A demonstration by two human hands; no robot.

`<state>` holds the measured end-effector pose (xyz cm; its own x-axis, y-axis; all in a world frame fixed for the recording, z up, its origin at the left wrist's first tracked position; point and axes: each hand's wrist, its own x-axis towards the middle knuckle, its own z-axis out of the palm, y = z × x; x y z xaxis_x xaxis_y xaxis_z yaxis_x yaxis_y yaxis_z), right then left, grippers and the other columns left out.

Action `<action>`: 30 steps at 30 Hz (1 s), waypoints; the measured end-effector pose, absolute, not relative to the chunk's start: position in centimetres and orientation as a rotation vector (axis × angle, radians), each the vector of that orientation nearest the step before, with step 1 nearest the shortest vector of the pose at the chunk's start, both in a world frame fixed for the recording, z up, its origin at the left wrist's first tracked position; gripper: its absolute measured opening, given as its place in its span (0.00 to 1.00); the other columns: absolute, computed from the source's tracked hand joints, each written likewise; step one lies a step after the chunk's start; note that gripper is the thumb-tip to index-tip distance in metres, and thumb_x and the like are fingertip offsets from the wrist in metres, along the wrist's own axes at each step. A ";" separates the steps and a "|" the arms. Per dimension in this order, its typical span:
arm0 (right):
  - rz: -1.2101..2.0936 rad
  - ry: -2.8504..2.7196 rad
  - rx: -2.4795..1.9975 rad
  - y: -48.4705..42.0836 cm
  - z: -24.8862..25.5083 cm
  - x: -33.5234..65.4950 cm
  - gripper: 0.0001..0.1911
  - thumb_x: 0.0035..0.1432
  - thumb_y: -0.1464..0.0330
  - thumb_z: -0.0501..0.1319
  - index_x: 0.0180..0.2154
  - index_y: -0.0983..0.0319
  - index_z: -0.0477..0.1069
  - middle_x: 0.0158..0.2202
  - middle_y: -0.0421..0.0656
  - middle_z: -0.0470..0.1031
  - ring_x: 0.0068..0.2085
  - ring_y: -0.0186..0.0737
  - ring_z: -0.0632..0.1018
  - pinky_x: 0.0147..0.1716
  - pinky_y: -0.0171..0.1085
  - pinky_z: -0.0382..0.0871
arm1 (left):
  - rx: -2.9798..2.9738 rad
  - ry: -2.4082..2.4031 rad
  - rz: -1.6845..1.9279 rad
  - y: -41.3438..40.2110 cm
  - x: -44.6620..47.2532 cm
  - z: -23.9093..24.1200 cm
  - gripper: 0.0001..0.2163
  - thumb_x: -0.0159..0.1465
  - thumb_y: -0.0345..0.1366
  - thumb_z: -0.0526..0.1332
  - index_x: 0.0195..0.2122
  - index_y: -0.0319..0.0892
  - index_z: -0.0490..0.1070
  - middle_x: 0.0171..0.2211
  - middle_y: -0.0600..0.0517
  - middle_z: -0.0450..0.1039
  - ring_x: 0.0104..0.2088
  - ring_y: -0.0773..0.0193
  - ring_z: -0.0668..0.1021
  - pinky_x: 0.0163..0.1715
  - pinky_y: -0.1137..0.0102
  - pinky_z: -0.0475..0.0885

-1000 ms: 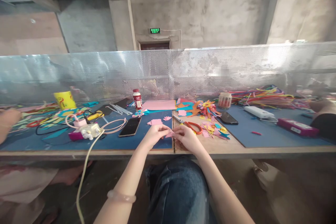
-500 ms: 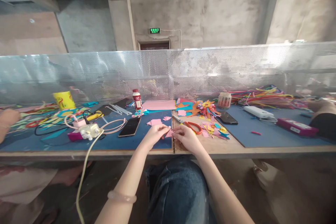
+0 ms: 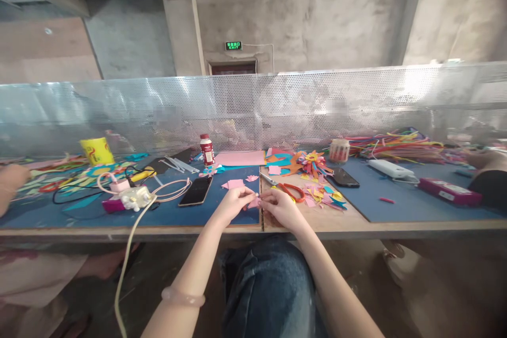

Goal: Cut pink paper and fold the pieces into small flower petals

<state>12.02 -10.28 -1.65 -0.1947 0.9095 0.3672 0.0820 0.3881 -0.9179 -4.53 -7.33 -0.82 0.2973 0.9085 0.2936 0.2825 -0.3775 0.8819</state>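
Note:
My left hand (image 3: 233, 204) and my right hand (image 3: 280, 207) meet at the near edge of the table, fingers pinched together on a small pink paper piece (image 3: 254, 202) held between them. More pink paper squares (image 3: 235, 184) lie on the blue mat just beyond my left hand. Red-handled scissors (image 3: 291, 190) rest on the wood right beyond my right hand. A black phone (image 3: 195, 190) lies to the left of my hands.
Coloured paper scraps (image 3: 322, 194) and a paper flower (image 3: 312, 161) lie right of the scissors, with a second phone (image 3: 346, 178). A red-capped bottle (image 3: 206, 149), a yellow cup (image 3: 97, 150), a charger with cables (image 3: 132, 197) and a perforated metal screen (image 3: 253, 111) behind. Other people's hands at both edges.
Almost nothing moved; my fingers shifted slightly on the pink piece, which stays between both hands.

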 end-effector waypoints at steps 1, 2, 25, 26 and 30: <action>0.981 -1.568 -0.904 -10.2 -1.7 12.0 0.10 0.47 0.66 0.61 0.33 0.64 0.68 0.27 0.42 0.74 0.27 0.35 0.74 0.26 0.33 0.68 | 1.838 1.075 1.083 -7.4 -4.5 -0.7 0.13 0.54 0.44 0.58 0.30 0.38 0.71 0.19 0.56 0.66 0.20 0.71 0.66 0.22 0.75 0.61; 0.989 -1.548 -0.901 -10.2 -1.8 12.0 0.11 0.47 0.66 0.61 0.33 0.64 0.68 0.27 0.42 0.74 0.27 0.34 0.74 0.26 0.32 0.67 | 1.841 1.082 1.082 -7.6 -4.5 -0.6 0.13 0.54 0.44 0.58 0.31 0.38 0.71 0.19 0.56 0.66 0.20 0.71 0.66 0.22 0.75 0.61; 0.758 -1.559 -0.972 -9.3 -2.3 12.2 0.13 0.50 0.61 0.58 0.31 0.64 0.72 0.28 0.43 0.75 0.29 0.36 0.73 0.28 0.33 0.66 | 1.835 1.014 1.029 -8.2 -4.3 -0.4 0.11 0.53 0.41 0.62 0.31 0.37 0.73 0.28 0.49 0.75 0.28 0.66 0.74 0.27 0.73 0.67; 0.747 -1.566 -0.985 -9.4 -2.2 12.2 0.13 0.50 0.61 0.58 0.30 0.64 0.72 0.27 0.42 0.74 0.28 0.36 0.73 0.28 0.33 0.65 | 1.842 1.011 1.021 -8.2 -4.2 -0.4 0.11 0.52 0.41 0.62 0.31 0.37 0.73 0.28 0.50 0.75 0.28 0.66 0.74 0.27 0.73 0.67; 0.711 -1.615 -1.005 -9.6 -2.0 12.4 0.13 0.51 0.63 0.56 0.27 0.65 0.73 0.22 0.41 0.72 0.26 0.35 0.71 0.27 0.32 0.63 | 1.835 1.009 0.997 -8.2 -4.1 -0.4 0.11 0.52 0.40 0.63 0.31 0.38 0.73 0.28 0.50 0.75 0.29 0.66 0.74 0.29 0.73 0.67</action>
